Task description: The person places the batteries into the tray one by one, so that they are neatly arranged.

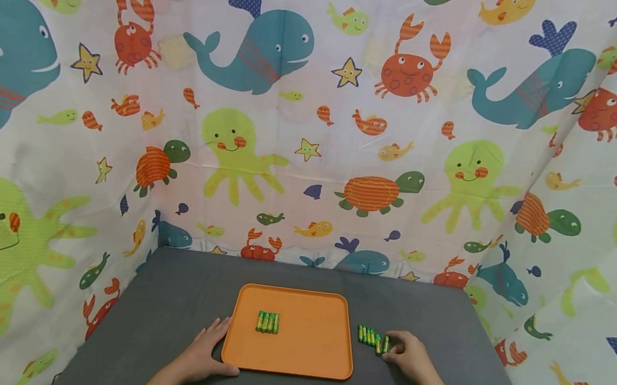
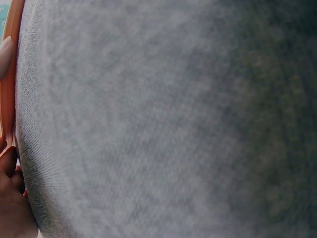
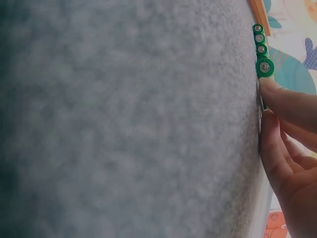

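Lower right, the right hand (image 1: 409,354) pinches a slim green battery (image 1: 386,343), long axis up-frame; the left hand (image 1: 202,350), fingers spread, touches an orange tray (image 1: 308,340).

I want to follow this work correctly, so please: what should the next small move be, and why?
Probably lift the rightmost battery and carry it left to the tray: the fingers of the right hand seem to pinch it, four batteries lie side by side there, and the left hand rests at the tray's edge.
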Demonstrator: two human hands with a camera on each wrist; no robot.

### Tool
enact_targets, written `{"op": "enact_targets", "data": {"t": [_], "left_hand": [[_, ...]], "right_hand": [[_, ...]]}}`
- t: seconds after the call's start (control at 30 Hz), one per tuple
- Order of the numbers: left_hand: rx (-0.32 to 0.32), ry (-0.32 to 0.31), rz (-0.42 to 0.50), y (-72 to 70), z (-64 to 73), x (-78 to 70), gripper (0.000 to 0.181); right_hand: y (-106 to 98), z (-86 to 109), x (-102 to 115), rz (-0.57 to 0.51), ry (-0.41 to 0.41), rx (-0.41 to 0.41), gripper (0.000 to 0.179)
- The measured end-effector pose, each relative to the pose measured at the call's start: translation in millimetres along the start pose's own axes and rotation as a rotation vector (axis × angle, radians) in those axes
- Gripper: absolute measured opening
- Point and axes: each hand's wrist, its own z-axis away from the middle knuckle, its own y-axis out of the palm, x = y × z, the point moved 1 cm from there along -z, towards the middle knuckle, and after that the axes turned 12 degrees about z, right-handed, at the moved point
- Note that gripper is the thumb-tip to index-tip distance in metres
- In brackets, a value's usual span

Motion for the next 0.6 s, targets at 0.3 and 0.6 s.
{"op": "enact_targets", "data": {"t": [0.3, 0.6], "left_hand": [[0.012, 0.017, 0.003, -0.1, -1.3, 2.6, 0.119], [0.015, 0.02, 0.007, -1.6, 0.2, 3.0, 0.119]], "right_hand": [[-5, 2.5, 2, -0.032, 0.01, -0.022, 0.059], [-13, 3.7, 31, -0.12, -0.03, -0.031, 0.058]]}}
